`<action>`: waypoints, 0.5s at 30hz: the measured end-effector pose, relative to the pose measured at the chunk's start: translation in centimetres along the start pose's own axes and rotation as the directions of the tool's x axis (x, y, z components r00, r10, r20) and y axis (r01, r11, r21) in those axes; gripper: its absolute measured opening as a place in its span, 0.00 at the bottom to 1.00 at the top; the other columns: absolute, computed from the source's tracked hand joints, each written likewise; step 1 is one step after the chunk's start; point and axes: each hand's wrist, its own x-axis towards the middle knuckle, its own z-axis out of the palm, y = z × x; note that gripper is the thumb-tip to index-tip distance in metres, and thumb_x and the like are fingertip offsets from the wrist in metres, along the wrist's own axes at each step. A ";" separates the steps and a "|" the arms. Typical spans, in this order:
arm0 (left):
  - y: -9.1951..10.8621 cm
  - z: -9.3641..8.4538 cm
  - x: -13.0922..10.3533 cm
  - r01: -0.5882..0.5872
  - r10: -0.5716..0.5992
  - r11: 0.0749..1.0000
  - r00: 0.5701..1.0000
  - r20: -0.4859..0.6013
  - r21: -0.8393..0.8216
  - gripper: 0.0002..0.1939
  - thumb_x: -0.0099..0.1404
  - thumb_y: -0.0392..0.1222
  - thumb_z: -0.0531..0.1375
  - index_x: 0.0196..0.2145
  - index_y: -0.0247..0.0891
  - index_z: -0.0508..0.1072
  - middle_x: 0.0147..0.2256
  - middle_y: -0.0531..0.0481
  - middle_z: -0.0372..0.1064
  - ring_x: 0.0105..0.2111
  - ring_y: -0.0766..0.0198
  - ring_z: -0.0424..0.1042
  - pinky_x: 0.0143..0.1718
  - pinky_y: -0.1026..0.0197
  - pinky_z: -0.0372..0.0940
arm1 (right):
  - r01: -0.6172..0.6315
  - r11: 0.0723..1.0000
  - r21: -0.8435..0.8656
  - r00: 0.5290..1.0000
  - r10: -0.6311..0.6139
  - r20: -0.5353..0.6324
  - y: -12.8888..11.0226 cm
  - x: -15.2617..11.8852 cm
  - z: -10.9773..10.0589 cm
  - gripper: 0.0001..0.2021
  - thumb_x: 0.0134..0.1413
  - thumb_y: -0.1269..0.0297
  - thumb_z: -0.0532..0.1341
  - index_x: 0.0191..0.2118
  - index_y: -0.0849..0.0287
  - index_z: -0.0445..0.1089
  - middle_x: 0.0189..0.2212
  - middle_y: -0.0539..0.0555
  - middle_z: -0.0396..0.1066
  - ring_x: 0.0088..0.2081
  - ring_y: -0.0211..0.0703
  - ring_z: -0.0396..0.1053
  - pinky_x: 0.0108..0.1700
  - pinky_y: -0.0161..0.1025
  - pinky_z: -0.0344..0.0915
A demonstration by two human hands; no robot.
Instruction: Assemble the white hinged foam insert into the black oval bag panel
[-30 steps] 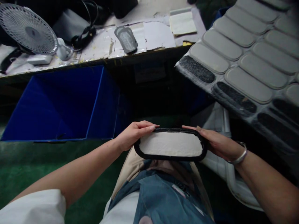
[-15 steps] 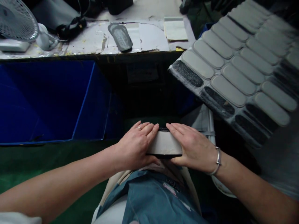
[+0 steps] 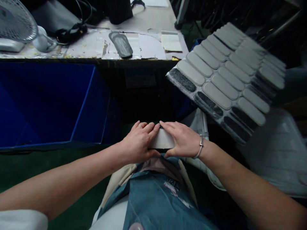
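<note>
Left hand (image 3: 141,141) and right hand (image 3: 184,140) grip a pale pad (image 3: 163,140), hiding its ends; a cut-off desk fan (image 3: 15,21) stands on the stained bench (image 3: 151,24), above green floor (image 3: 26,171).

White sleeve (image 3: 22,219); teal apron (image 3: 153,198); silver bracelet (image 3: 200,146); ring (image 3: 140,126), seemingly silver.

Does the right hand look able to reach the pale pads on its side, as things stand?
Probably yes, once it lets go: the right hand grips the white piece, but the pads lie ahead to its right, with nothing seen blocking the way.
</note>
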 end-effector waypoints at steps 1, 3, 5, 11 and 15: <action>0.0 0.0 -0.1 -0.006 0.006 1.000 1.000 0.000 0.006 0.46 0.57 0.60 0.59 0.63 0.31 0.50 0.58 0.34 0.57 0.53 0.41 0.58 0.58 0.37 0.47 | 0.025 1.000 0.003 1.000 -0.025 0.009 0.0 0.3 0.0 0.55 0.26 0.48 0.72 0.62 0.68 0.52 0.57 0.67 0.61 0.57 0.58 0.61 0.59 0.54 0.58; 0.0 0.0 -0.1 -0.016 0.016 1.000 1.000 0.001 0.017 0.45 0.57 0.61 0.58 0.63 0.29 0.51 0.57 0.33 0.57 0.54 0.40 0.58 0.58 0.38 0.47 | 0.047 0.999 -0.006 0.999 -0.047 0.000 -0.1 0.5 0.1 0.51 0.28 0.50 0.71 0.60 0.69 0.56 0.56 0.67 0.62 0.56 0.57 0.61 0.58 0.51 0.59; 0.1 0.0 -0.1 -0.019 0.019 0.999 1.000 0.005 0.033 0.45 0.57 0.61 0.57 0.63 0.29 0.51 0.57 0.33 0.57 0.53 0.40 0.58 0.57 0.39 0.49 | 0.041 0.999 -0.034 0.999 -0.041 -0.012 -0.3 0.4 0.2 0.49 0.31 0.51 0.71 0.60 0.69 0.56 0.56 0.67 0.62 0.57 0.58 0.60 0.59 0.53 0.58; 0.3 -0.1 -0.1 -0.028 0.027 0.996 1.000 0.010 0.083 0.46 0.57 0.64 0.56 0.63 0.31 0.50 0.56 0.34 0.58 0.52 0.41 0.59 0.54 0.43 0.53 | 0.004 0.994 -0.111 1.000 -0.003 0.009 -1.8 -0.2 0.2 0.45 0.37 0.57 0.68 0.60 0.74 0.54 0.58 0.69 0.60 0.60 0.61 0.57 0.60 0.55 0.56; 0.5 0.0 -0.1 -0.010 0.010 0.997 1.000 -0.012 0.079 0.45 0.57 0.64 0.56 0.63 0.31 0.52 0.58 0.34 0.57 0.54 0.41 0.58 0.55 0.44 0.53 | -0.025 0.991 -0.133 0.998 0.017 -0.056 -2.9 -1.0 0.7 0.39 0.41 0.68 0.64 0.61 0.76 0.54 0.61 0.72 0.54 0.63 0.61 0.51 0.63 0.54 0.51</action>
